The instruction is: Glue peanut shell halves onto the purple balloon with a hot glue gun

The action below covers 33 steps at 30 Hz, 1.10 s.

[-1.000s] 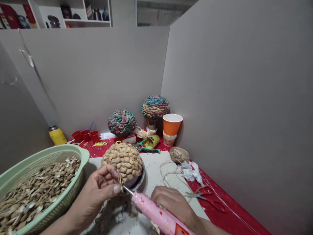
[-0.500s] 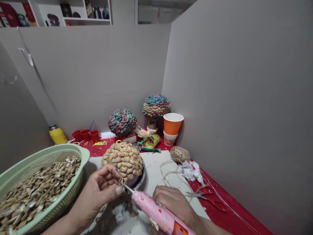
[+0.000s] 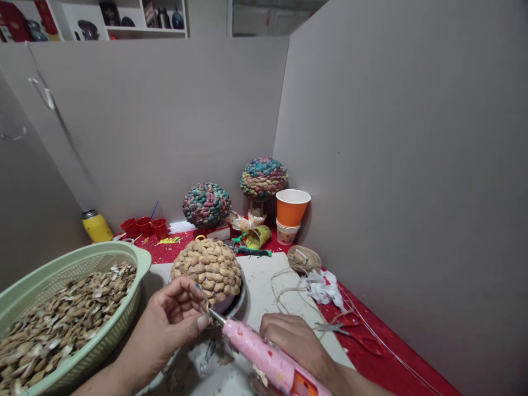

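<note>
My right hand (image 3: 291,341) is wrapped round a pink glue gun (image 3: 264,355), whose metal nozzle points up and left. At the nozzle tip my left hand (image 3: 173,319) pinches a peanut shell (image 3: 208,313) between thumb and fingers; the shell is mostly hidden. Just behind, a ball covered with peanut shells (image 3: 208,267) rests in a round metal dish (image 3: 241,300). Its lower part shows a bare, pale purple surface. A green colander (image 3: 140,258) full of loose peanut shells (image 3: 61,324) stands beside my left forearm.
Two painted shell-covered balls (image 3: 207,204) stand at the back near paper cups (image 3: 292,209). Pliers (image 3: 251,252), twine (image 3: 304,258), crumpled white tissue (image 3: 324,289) and scissors (image 3: 334,328) lie to the right. Red cups (image 3: 144,226) and a yellow bottle (image 3: 97,226) are at back left. Grey partitions enclose the table.
</note>
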Available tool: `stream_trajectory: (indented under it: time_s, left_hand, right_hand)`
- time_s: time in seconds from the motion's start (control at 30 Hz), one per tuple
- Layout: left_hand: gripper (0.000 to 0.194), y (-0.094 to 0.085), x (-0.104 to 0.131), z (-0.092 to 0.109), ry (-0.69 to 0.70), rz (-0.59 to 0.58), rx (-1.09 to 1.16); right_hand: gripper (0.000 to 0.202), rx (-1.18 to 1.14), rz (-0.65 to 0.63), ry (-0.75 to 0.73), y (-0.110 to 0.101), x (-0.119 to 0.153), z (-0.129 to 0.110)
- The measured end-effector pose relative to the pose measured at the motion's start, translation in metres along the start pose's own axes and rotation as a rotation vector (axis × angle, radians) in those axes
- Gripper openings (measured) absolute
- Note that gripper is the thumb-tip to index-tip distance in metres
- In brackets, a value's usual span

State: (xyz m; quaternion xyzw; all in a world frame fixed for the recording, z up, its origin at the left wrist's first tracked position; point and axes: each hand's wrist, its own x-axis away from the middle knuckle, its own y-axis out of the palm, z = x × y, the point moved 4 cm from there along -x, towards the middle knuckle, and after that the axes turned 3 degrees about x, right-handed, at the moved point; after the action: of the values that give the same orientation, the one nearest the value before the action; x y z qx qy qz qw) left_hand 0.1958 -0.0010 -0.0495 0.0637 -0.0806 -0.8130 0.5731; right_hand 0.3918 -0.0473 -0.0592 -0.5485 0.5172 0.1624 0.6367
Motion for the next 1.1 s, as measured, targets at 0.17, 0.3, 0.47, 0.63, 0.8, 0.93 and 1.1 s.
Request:
stream_trajectory:
  time_s: [0.17, 0.3, 0.47, 0.63, 0.8, 0.93, 1.1]
  left_hand:
    - [0.033, 0.0, 0.001, -0.002, 0.004, -0.019, 0.006]
    - [0.031, -0.001, 0.001, -0.003, 0.008, -0.03, 0.007]
    - [0.03, -0.001, 0.002, -0.003, 0.01, -0.046, -0.003]
    - [0.03, 0.0, 0.003, -0.002, 0.026, -0.021, -0.004]
    - [0.03, -0.001, 0.002, -0.001, 0.025, -0.012, 0.001]
    - [0.031, -0.002, 0.002, -0.002, 0.029, -0.005, 0.013]
    - [0.032, -0.001, 0.002, -0.001, 0.033, -0.009, 0.028]
  right_hand:
    - [0.039, 0.047, -0.02, -0.031, 0.0, 0.0, -0.003]
    - [0.036, 0.052, -0.04, -0.028, 0.003, 0.006, 0.0]
    - [0.035, 0.046, -0.087, -0.003, 0.003, 0.01, 0.001]
    - [0.033, 0.048, -0.117, 0.01, 0.001, 0.009, -0.001]
    - [0.034, 0.047, -0.143, 0.044, 0.0, 0.009, -0.001]
    - [0.034, 0.053, -0.153, 0.047, -0.001, 0.008, -0.001]
    - [0.035, 0.085, -0.119, 0.012, 0.0, 0.008, -0.001]
